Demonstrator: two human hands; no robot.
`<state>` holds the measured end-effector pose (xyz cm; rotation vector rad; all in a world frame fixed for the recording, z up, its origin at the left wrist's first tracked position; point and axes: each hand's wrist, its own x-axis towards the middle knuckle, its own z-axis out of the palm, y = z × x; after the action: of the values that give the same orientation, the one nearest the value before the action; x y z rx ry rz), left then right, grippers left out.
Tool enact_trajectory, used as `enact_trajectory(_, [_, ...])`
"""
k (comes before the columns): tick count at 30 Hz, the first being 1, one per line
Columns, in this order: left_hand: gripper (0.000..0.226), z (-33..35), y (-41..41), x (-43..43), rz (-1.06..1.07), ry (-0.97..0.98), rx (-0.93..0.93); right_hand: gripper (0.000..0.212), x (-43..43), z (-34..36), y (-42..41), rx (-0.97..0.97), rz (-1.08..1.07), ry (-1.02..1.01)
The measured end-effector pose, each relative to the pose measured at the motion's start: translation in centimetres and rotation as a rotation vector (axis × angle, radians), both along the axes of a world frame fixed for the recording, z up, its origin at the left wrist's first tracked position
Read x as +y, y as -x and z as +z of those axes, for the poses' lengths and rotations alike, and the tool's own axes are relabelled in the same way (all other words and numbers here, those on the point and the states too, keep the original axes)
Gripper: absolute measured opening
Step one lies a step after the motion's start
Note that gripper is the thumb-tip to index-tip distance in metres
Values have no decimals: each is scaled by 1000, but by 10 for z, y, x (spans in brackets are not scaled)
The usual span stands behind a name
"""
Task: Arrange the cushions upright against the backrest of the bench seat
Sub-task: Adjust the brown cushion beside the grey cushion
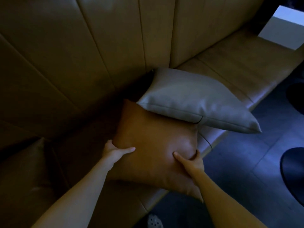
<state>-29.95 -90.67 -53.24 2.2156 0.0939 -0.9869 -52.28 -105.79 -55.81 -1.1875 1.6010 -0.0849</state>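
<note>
A brown cushion (153,139) lies on the tan bench seat (230,69), tilted, its far corner tucked under a grey cushion (194,97). The grey cushion lies flat on the seat, its far corner touching the panelled backrest (115,43). My left hand (116,152) grips the brown cushion's left edge, thumb on top. My right hand (189,160) pinches its near right edge, thumb on top and fingers curled around the rim. The light is dim.
A dark tiled floor (246,162) lies right of the bench. A round black table base (294,175) stands at the right edge, another dark shape above it. A white block (284,28) sits at the far end of the seat. A shoe (154,221) shows below.
</note>
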Motion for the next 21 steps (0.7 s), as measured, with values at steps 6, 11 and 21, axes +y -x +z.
enact_trajectory(6, [114, 11, 5, 3, 65, 76, -83, 115, 13, 11, -3, 5, -16, 127])
enact_trajectory(11, [111, 32, -7, 34, 58, 73, -124, 109, 44, 29, -21, 22, -36, 189])
enact_trajectory(21, [91, 50, -83, 139, 139, 40, -190, 111, 126, 34, -105, -32, 124, 119])
